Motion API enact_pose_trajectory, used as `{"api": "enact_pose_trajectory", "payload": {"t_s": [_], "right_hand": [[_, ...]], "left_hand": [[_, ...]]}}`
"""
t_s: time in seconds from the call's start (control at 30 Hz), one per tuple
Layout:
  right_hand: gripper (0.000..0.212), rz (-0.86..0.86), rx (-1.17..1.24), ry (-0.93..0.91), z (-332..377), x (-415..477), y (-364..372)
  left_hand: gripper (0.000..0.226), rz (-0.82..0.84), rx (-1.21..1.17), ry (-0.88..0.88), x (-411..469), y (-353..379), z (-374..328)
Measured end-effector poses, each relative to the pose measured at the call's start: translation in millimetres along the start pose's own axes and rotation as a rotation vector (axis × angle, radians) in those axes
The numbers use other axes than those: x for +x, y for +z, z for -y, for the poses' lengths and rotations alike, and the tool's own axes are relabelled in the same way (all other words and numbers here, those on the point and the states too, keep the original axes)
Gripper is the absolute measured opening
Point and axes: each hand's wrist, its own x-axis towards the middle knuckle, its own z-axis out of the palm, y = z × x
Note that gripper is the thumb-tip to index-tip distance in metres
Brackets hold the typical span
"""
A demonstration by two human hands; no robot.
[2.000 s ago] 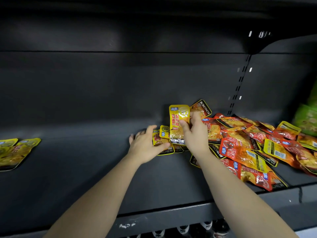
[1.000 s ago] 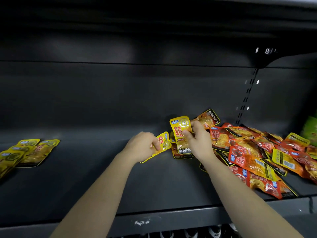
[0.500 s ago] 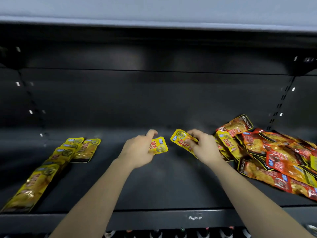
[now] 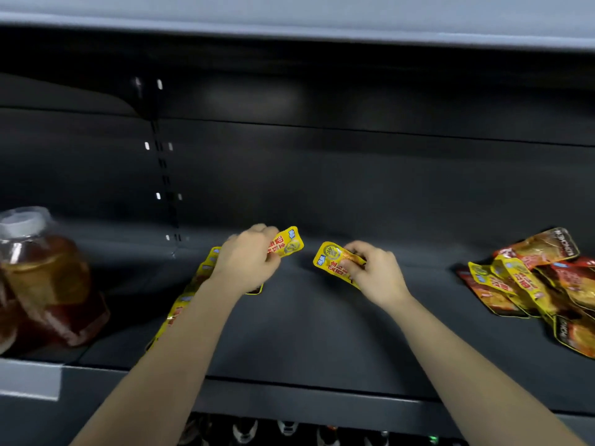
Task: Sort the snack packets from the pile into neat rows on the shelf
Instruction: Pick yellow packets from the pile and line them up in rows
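My left hand (image 4: 249, 259) grips a small yellow snack packet (image 4: 288, 243) above the dark shelf (image 4: 315, 333). To its right, my right hand (image 4: 373, 272) pinches a second yellow packet (image 4: 331, 260) held tilted. A row of yellow packets (image 4: 180, 309) lies on the shelf under my left forearm, partly hidden by it. The pile of red and yellow packets (image 4: 534, 278) lies at the far right of the shelf, apart from both hands.
A wrapped pack of amber bottles (image 4: 42, 278) stands at the left end of the shelf. The upper shelf edge (image 4: 289, 24) overhangs. Bottle tops (image 4: 283, 428) show below the front lip. Bare shelf lies between my right hand and the pile.
Both hands have carried their yellow packets leftward, away from the pile. The view has swung left, so the row of yellow packets now lies under my left arm and bottles appear at left.
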Motion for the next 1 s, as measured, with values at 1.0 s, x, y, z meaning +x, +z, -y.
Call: {"api": "enact_pose_trajectory", "payload": {"t_s": [1.0], "right_hand": [[0.042, 0.144, 0.535, 0.404, 99.2, 15.5, 123.9]], "left_hand": [[0.015, -0.175, -0.048, -0.129, -14.5, -0.4, 117.1]]}}
